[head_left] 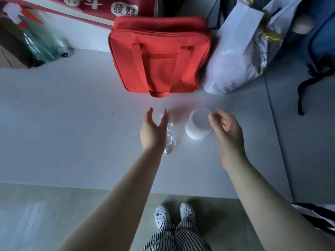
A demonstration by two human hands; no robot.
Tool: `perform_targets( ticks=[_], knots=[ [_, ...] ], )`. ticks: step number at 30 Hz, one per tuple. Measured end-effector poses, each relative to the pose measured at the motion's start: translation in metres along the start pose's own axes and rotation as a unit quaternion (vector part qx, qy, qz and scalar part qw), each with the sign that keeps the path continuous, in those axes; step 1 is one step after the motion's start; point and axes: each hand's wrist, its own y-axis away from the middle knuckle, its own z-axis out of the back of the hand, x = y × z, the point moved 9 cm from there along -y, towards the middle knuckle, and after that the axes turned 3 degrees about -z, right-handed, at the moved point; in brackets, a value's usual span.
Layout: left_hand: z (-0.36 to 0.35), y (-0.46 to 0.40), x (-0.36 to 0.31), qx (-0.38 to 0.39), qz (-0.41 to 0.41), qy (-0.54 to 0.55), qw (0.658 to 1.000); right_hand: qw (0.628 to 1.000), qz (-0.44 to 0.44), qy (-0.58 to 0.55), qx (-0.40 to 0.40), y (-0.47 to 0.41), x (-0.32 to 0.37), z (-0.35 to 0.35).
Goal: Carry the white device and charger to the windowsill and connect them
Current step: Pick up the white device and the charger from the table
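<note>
A white cylindrical device (198, 125) stands upright on the white tabletop (72, 133), just in front of the red bag. To its left lies a white charger (169, 116) with two prongs pointing away from me, its coiled white cable (171, 140) trailing toward me. My left hand (154, 129) hovers open right beside the charger, thumb close to its body. My right hand (224, 124) is open at the device's right side, fingertips near its rim. Neither hand holds anything.
A red zip bag (159, 55) with handles lies behind the objects. A white paper bag (235, 57) stands to its right, and a blue backpack (319, 42) further right. A green glass bottle (41, 44) lies at the far left. The table's front edge (108, 189) runs above the floor.
</note>
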Motion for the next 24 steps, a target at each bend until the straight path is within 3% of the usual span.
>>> perform_targets(
  ticks=[8,14,17,20,24],
  knots=[
    [-0.034,-0.016,0.022,-0.091,-0.055,-0.040,0.994,0.999,0.027,-0.019,0.016,-0.014,-0.024,-0.013],
    [-0.043,-0.014,0.020,-0.068,-0.107,-0.085,0.988,0.996,0.074,0.046,0.016,-0.014,-0.024,-0.028],
    [-0.034,-0.007,0.016,-0.060,-0.099,-0.004,0.993,0.991,0.098,0.080,0.046,-0.014,-0.020,-0.039],
    [-0.010,-0.003,0.023,-0.108,-0.049,0.128,0.985,0.986,0.110,0.110,0.057,-0.015,-0.019,-0.042],
    [0.005,0.001,0.047,-0.115,0.092,0.377,0.914,0.992,0.078,0.085,0.056,-0.014,-0.012,-0.046]
  ],
)
